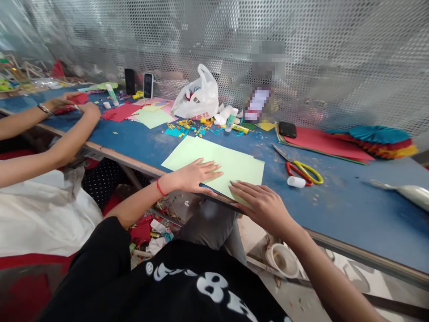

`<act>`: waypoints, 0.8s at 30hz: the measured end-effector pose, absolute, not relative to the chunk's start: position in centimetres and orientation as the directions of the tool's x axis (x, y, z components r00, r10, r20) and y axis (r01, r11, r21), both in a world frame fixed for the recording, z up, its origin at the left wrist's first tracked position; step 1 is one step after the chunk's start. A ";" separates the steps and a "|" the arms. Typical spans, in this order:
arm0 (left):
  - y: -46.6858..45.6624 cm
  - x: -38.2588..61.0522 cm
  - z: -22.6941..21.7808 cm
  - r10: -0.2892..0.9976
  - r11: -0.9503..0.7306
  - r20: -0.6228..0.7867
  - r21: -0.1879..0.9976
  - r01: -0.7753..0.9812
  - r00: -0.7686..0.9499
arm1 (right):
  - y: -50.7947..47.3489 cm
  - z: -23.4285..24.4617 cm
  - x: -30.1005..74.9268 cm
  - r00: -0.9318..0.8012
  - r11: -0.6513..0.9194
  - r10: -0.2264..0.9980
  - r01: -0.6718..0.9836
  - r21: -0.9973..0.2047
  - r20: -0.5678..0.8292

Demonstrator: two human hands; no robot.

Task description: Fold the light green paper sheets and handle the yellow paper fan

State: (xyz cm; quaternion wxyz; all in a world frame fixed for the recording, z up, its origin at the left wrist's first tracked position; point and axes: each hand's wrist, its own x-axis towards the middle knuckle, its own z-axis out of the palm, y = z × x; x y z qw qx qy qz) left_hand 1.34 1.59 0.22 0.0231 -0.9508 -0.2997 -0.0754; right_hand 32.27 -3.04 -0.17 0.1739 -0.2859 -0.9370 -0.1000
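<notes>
Pale green paper lies on the blue table in front of me, its far edge slightly offset as if doubled or folded. My left hand rests flat on its near left part, fingers stretched out and pointing right. Near the table's front edge, my right hand lies palm down over the paper's near right corner, fingers extended. Neither hand grips anything. To the right of the paper, scissors with one red and one yellow handle lie with blades parted, and a white cap sits against the red handle.
Behind the paper are colourful scraps, a glue stick and a white plastic bag. At right, red paper sheets carry a black phone-like object, beside a pleated paper bundle. A co-worker's hands hold red paper at left.
</notes>
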 end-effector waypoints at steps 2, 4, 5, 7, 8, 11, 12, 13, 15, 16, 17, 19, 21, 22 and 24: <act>1.3 1.2 0.1 0.585 -0.808 0.142 0.021 0.589 0.798 | -2.9 -0.3 32.6 -0.754 0.814 0.506 0.578 0.058 0.418; 1.2 1.1 0.3 0.591 -0.805 0.135 0.037 0.592 0.795 | -2.6 -0.3 32.9 -0.734 0.808 0.510 0.587 0.043 0.448; 1.2 1.2 0.4 0.593 -0.804 0.126 0.045 0.593 0.795 | -2.5 -0.2 32.9 -0.729 0.807 0.508 0.589 0.043 0.459; 1.2 1.2 0.7 0.604 -0.797 0.090 0.058 0.601 0.792 | -2.2 -0.1 32.9 -0.729 0.811 0.495 0.583 0.051 0.472; 1.2 1.2 0.8 0.609 -0.793 0.068 0.060 0.606 0.790 | -2.0 0.0 32.8 -0.731 0.813 0.489 0.580 0.054 0.476; 1.3 1.3 1.3 0.602 -0.798 0.043 0.039 0.601 0.797 | -1.7 0.7 32.8 -0.725 0.815 0.493 0.578 0.036 0.482; 1.2 1.2 1.5 0.585 -0.811 0.058 0.024 0.585 0.809 | -1.6 1.0 33.0 -0.715 0.812 0.502 0.583 0.019 0.486; 1.1 1.2 1.6 0.562 -0.826 0.088 0.005 0.564 0.822 | -1.6 1.4 33.2 -0.703 0.808 0.515 0.589 -0.005 0.491; 1.0 1.1 1.9 0.510 -0.850 0.175 -0.044 0.524 0.842 | -1.6 2.1 33.9 -0.675 0.801 0.542 0.595 -0.065 0.501; 0.9 1.0 2.0 0.486 -0.856 0.226 -0.072 0.512 0.844 | -1.7 2.5 34.3 -0.657 0.796 0.558 0.597 -0.102 0.507; 0.8 0.8 2.1 0.467 -0.857 0.272 -0.095 0.507 0.841 | -1.8 2.8 34.7 -0.636 0.789 0.575 0.598 -0.142 0.515; 0.9 0.2 2.4 0.449 -0.851 0.360 -0.108 0.514 0.818 | -2.1 3.3 35.3 -0.568 0.764 0.613 0.604 -0.228 0.550; 1.2 -0.8 2.9 0.448 -0.844 0.460 -0.066 0.533 0.767 | -2.4 3.7 35.7 -0.452 0.728 0.644 0.610 -0.313 0.617; 1.3 -1.5 3.3 0.458 -0.834 0.521 -0.028 0.551 0.720 | -2.4 3.9 35.7 -0.374 0.706 0.656 0.611 -0.358 0.655; 1.5 -2.8 4.4 0.485 -0.813 0.634 0.073 0.577 0.602 | -2.4 4.2 35.5 -0.167 0.645 0.678 0.602 -0.470 0.716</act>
